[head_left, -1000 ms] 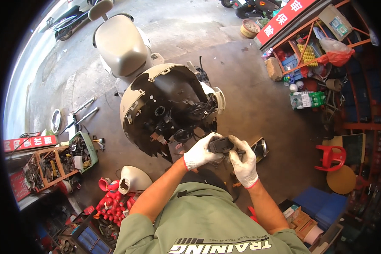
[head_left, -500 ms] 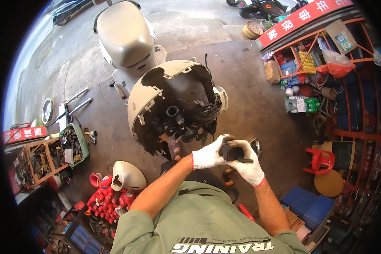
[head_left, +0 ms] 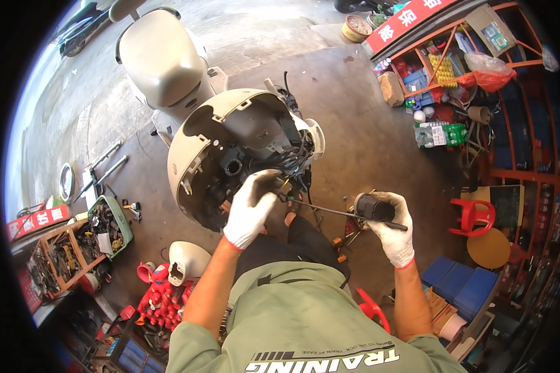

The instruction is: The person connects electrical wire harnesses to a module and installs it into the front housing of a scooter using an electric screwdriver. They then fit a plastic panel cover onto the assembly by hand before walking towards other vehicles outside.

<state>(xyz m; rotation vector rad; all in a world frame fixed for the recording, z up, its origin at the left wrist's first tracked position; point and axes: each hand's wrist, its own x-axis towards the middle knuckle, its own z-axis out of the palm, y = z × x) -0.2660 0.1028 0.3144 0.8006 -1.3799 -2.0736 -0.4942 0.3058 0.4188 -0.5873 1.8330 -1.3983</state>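
My right hand (head_left: 393, 229), in a white glove, is closed around a black, roundish device (head_left: 373, 208). A flat black strip sticks out at its lower side. From the device a thin black cable (head_left: 323, 207) runs nearly straight to my left hand (head_left: 250, 210). That hand is gloved too, its thumb and fingers curled about the cable's other end, which they partly hide. It is over the near edge of the opened beige scooter front shell (head_left: 186, 161). Inside the shell, dark wiring (head_left: 292, 163) lies bundled beside a black ring-shaped part (head_left: 233, 166).
A beige scooter seat (head_left: 162, 59) stands behind the shell. Red parts (head_left: 162, 301) and a beige cover (head_left: 188, 261) are at the lower left, near a green tool bin (head_left: 112, 225). To the right are a red stool (head_left: 473, 214), blue boxes (head_left: 457, 283) and laden orange shelving (head_left: 442, 68).
My left hand has left the device and moved left to the shell, with the cable now stretched between my hands. My right hand, still holding the device, has shifted slightly right.
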